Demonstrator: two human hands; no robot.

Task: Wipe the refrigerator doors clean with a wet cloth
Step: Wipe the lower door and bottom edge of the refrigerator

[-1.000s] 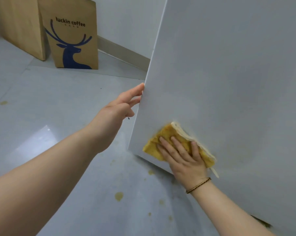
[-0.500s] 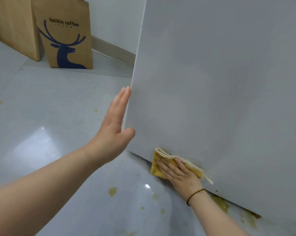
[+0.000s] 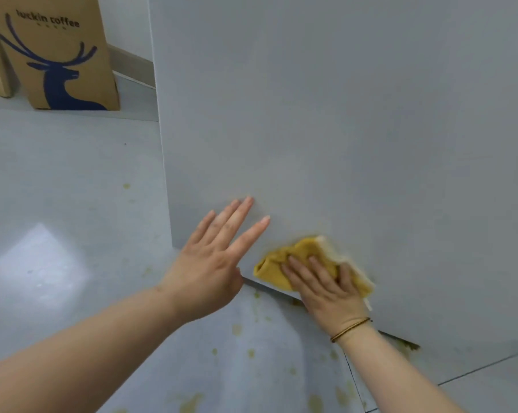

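A pale grey tiled floor (image 3: 58,189) fills the left of my head view, glossy enough to throw back a patch of light, with a brown paper bag (image 3: 61,55) printed with a blue deer standing against the wall (image 3: 126,22) at the far side. Yellowish stains (image 3: 236,329) are spattered over the tiles near the bottom of the frame, thickest just under the appliance. The refrigerator door (image 3: 341,114) takes up the whole right half, a plain light-grey panel whose lower left corner sits just above the floor. My right hand (image 3: 329,290) lies flat on the yellow cloth (image 3: 299,251), fingers straight and slightly spread, pressing it against the door just above the bottom edge; it grips nothing, it simply pins the cloth to the panel so that the whole pad rubs. The cloth is bunched at its left end and blurred along its pale right edge, which I read as a wiping stroke in progress. A thin bracelet (image 3: 351,329) circles that wrist. My left hand (image 3: 213,263) is fully open and empty, fingers straight and fanned, laid toward the door face beside the cloth; I cannot tell for certain whether the fingertips touch. I judge it is there to brace the door against the push of the wiping. The upper panel looks clean; the low strip is the part in hand.
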